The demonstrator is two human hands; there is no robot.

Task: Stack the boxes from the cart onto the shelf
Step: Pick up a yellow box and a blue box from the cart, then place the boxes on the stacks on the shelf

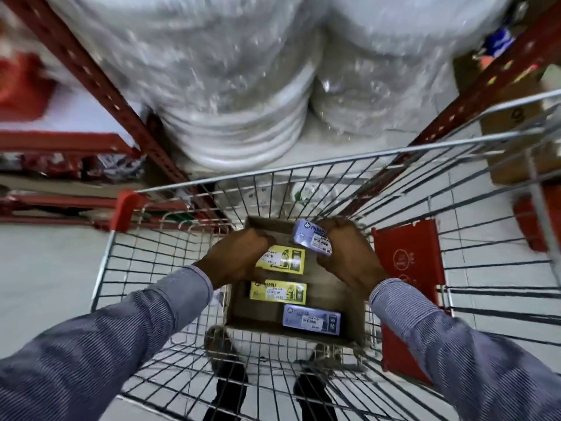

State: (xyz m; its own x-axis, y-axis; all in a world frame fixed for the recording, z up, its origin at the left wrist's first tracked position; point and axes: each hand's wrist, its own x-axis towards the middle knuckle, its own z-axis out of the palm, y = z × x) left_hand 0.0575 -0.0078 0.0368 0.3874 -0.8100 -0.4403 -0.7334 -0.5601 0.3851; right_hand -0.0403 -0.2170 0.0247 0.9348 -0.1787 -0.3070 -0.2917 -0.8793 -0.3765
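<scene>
Hands inside brown cardboard carton in wire cart: right hand pinching lilac box, left hand gripping yellow box at carton's far end.

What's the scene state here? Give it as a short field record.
setting: wire shopping cart at red shelving
carton: open cardboard box in cart
left hand: on upper yellow box
right hand: holding lilac box
still in carton: second yellow box, second lilac box
shelf: plastic-wrapped white stacks
</scene>
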